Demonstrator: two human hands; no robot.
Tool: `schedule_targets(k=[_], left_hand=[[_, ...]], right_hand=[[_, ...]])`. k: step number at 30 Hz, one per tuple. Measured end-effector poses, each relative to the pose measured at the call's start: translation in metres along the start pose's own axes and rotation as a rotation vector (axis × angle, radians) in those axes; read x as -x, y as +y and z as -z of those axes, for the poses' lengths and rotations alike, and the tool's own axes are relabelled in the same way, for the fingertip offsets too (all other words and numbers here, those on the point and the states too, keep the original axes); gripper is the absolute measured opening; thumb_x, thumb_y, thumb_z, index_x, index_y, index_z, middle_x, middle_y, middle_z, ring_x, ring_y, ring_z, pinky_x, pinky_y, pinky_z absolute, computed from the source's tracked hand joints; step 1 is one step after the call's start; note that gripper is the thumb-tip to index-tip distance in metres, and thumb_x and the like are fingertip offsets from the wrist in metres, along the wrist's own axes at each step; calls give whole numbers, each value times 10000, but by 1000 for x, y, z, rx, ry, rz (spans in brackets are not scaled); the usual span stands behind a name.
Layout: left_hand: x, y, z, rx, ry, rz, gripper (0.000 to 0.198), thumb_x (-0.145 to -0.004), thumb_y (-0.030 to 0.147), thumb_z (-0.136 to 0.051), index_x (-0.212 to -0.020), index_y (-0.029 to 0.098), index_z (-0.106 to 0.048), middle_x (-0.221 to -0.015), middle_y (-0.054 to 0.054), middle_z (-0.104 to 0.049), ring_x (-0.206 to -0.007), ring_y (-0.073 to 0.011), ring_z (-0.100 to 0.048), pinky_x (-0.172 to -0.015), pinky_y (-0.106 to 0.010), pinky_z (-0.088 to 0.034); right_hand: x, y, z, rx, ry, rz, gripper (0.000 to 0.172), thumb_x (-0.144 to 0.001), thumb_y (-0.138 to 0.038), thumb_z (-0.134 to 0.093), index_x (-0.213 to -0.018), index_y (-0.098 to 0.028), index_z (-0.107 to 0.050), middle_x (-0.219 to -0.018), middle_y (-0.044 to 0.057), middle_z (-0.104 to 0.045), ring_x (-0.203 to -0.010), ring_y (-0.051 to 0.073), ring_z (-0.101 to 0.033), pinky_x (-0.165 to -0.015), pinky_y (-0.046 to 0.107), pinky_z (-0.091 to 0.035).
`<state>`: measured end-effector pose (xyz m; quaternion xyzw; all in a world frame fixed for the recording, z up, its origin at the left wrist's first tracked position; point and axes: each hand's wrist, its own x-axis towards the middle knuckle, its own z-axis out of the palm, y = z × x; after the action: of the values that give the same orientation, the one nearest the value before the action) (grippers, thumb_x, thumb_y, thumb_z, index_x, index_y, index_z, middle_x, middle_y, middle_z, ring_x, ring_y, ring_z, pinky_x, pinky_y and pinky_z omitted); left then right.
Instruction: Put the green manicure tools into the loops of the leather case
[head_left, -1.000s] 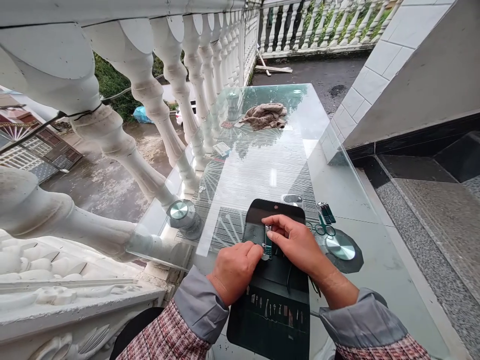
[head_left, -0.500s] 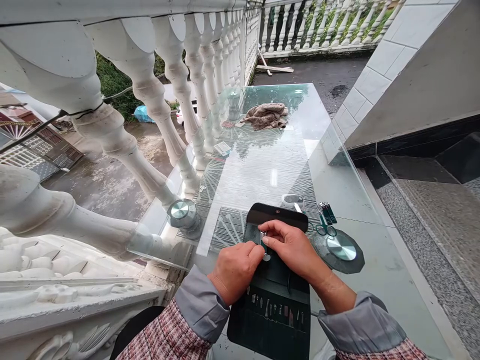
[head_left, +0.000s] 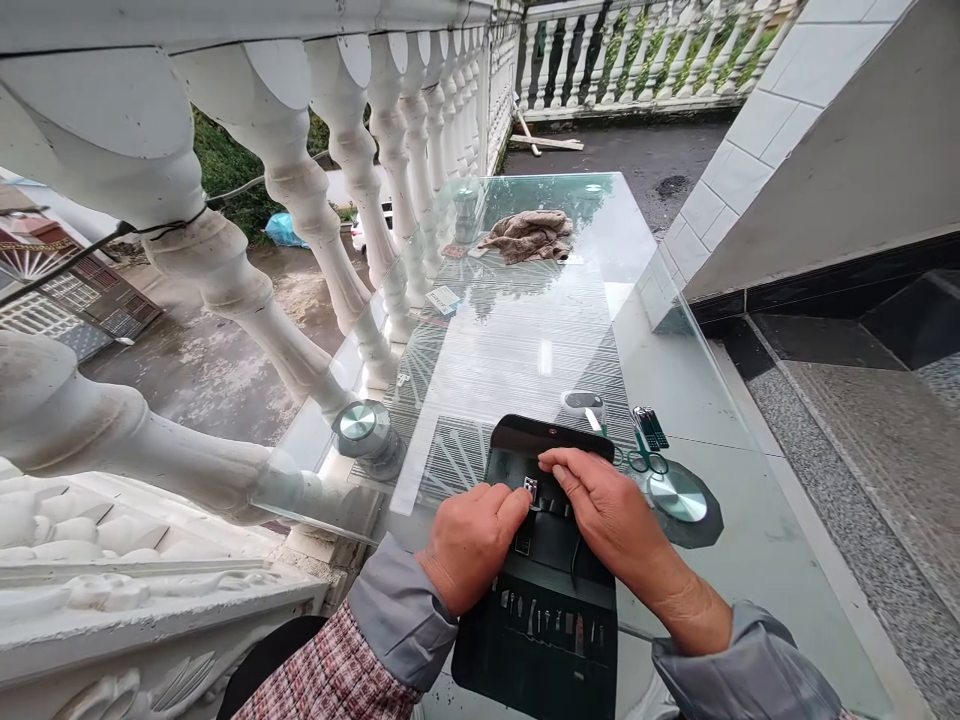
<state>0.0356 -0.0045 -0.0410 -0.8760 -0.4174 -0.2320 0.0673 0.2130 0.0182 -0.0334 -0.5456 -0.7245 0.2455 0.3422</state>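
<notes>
A black manicure case (head_left: 525,650) lies unfolded on the glass table, with several small metal tools in slots along its near panel. At its middle panel is a nail clipper (head_left: 530,487), its shiny end showing just beside my left thumb. My left hand (head_left: 474,535) is closed, pinching the clipper against the case. Over the right side of the case, my right hand (head_left: 604,505) has its fingers bent and together, their tips a little apart from the clipper. Whatever lies under those fingers, if anything, is hidden.
Right of the case lie green-handled scissors (head_left: 646,460) and more nail clippers (head_left: 651,427). A white-and-grey oval object (head_left: 583,400) sits beyond it. Farther back are a small card (head_left: 442,299) and a crumpled brown cloth (head_left: 529,236). White balusters (head_left: 292,200) line the left side.
My right fingers have come off the clipper and shifted slightly right. The clipper's shiny end sits lower, beside my left thumb. My left hand stays nearly in place.
</notes>
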Motion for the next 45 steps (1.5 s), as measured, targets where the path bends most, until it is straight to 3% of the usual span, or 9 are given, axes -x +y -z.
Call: schedule_targets(k=[8,14,20,25,32,40,45], left_hand=[[-4,1,4,117,99,69,187,-941,165,-366,-814,183,-503,-739,-5,-580,-671,-128,-539,-600,-218,-412],[-3,2,-1,17,-19,49,234,-941,172,-372,-757,193,-513,-694,6,-562,-629,-133,-510,-550,-231,-375],[-3,1,0,37,-126,113,187,-932,220,-417,-790,198,-536,-751,0,-587,-675,-140,-555,-566,-231,-410],[-3,2,3,75,-139,141,137,-933,214,-409,-932,183,-542,-791,-11,-598,-710,-150,-568,-608,-242,-441],[-1,1,4,-12,-147,35,148,-906,156,-442,-808,202,-543,-753,0,-577,-666,-148,-523,-536,-239,-384],[-1,1,4,24,-104,-17,209,-922,168,-418,-765,185,-557,-719,-10,-547,-649,-135,-486,-568,-243,-378],[-5,4,7,23,-72,-87,264,-945,236,-399,-734,188,-548,-690,-3,-534,-617,-128,-462,-546,-251,-353]], right_hand=[[14,2,9,18,94,38,227,-918,-266,-395,-1001,-218,-602,-949,39,-667,-915,180,-588,-833,347,-483],[18,1,0,17,-66,152,321,-906,-203,-363,-1153,-210,-567,-1084,70,-640,-1045,192,-558,-934,388,-468],[15,0,-1,-99,-122,36,323,-903,-212,-357,-1149,-229,-565,-1088,60,-640,-1032,185,-577,-939,392,-468],[14,2,-1,-179,-134,-50,320,-903,-250,-365,-1163,-226,-551,-1089,58,-642,-1041,187,-582,-953,403,-457],[16,1,11,-230,93,-129,299,-910,-349,-389,-1120,-234,-569,-1137,54,-627,-1026,187,-593,-940,389,-470],[27,13,37,-242,237,-262,315,-882,-402,-452,-1133,-252,-570,-1099,51,-655,-976,197,-620,-904,403,-498],[30,20,59,-272,332,-374,358,-828,-451,-513,-1096,-225,-586,-1010,79,-682,-863,209,-646,-785,403,-544]])
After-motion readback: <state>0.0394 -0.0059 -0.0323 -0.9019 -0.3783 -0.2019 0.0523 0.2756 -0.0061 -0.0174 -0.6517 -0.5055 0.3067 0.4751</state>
